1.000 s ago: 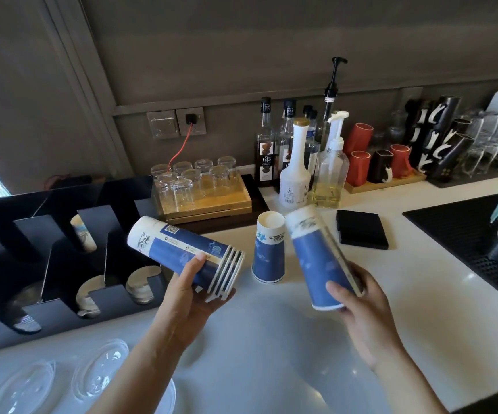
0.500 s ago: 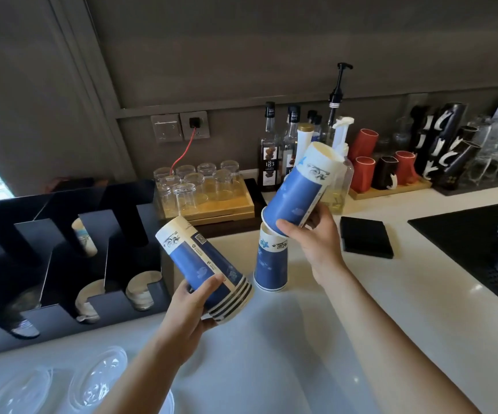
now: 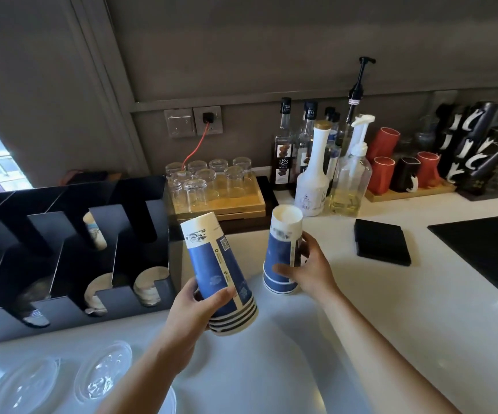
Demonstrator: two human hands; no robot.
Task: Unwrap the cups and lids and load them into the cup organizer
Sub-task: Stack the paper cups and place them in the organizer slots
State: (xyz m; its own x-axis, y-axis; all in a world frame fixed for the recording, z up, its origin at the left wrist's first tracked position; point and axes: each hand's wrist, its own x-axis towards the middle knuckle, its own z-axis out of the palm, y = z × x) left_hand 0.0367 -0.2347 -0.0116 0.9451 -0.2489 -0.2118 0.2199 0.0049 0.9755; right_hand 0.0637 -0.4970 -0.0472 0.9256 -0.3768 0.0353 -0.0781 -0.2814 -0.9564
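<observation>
My left hand [image 3: 195,312] grips a stack of several blue and white paper cups [image 3: 216,270], upside down and tilted, just right of the black cup organizer [image 3: 62,288]. My right hand [image 3: 309,270] holds a second, shorter stack of blue paper cups [image 3: 282,249] that stands upside down on the white counter [image 3: 361,309]. The organizer's slots hold a few cups and lids, seen end-on at the front. Clear plastic lids [image 3: 101,372] lie on the counter at the lower left.
Behind the cups a wooden tray [image 3: 241,201] carries upturned glasses. Syrup and pump bottles [image 3: 313,174] stand at the back, red and black mugs [image 3: 406,171] to their right. A black square pad [image 3: 382,242] and a black mat [image 3: 486,252] lie on the right.
My right hand has brought its cups down onto the single cup on the counter, making one stack. My left hand has swung its stack from lying sideways to nearly upright.
</observation>
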